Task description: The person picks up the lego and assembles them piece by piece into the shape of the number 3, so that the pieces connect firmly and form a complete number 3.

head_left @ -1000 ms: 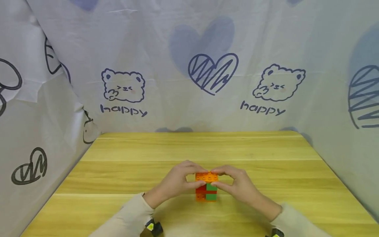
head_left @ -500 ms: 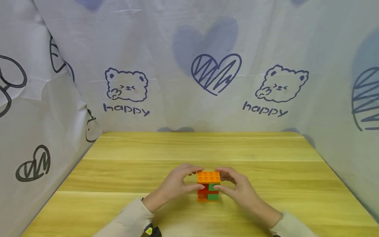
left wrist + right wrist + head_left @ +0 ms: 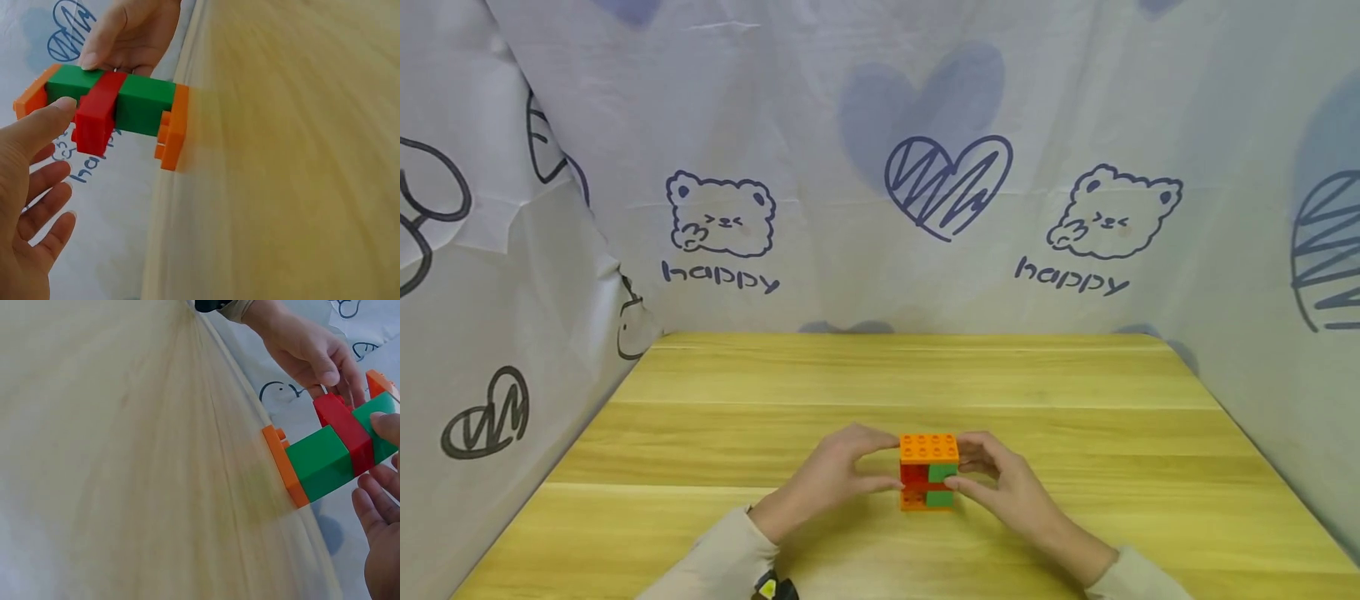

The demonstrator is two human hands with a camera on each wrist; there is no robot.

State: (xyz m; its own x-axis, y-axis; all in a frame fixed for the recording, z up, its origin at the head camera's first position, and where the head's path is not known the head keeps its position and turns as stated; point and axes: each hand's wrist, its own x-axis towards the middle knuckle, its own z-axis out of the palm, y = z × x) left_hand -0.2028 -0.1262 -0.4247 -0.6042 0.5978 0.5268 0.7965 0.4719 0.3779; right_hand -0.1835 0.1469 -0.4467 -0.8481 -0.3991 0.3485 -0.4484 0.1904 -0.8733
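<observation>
A toy building-brick stack (image 3: 929,450) stands upright on the table, with orange plates at top and bottom. Between them, in the left wrist view, are two green bricks (image 3: 145,105) parted by a red plate (image 3: 99,119). My left hand (image 3: 831,471) is at the stack's left side; its thumb tip is by the red plate and its other fingers are spread loosely, holding nothing. From the right, my right hand (image 3: 1011,487) lightly holds the stack, thumb on the upper green brick in the right wrist view and fingers behind. The far-side fingertips are partly hidden.
The wooden table (image 3: 700,417) reaches to a pale cloth backdrop (image 3: 820,250) with hearts and bears printed on it. More cloth hangs along both sides. A dark wrist device (image 3: 775,587) shows below the left sleeve.
Both hands have come down from the top orange plate, baring its studs. My left hand has drawn back to the left from the stack's front. The stack stays in place.
</observation>
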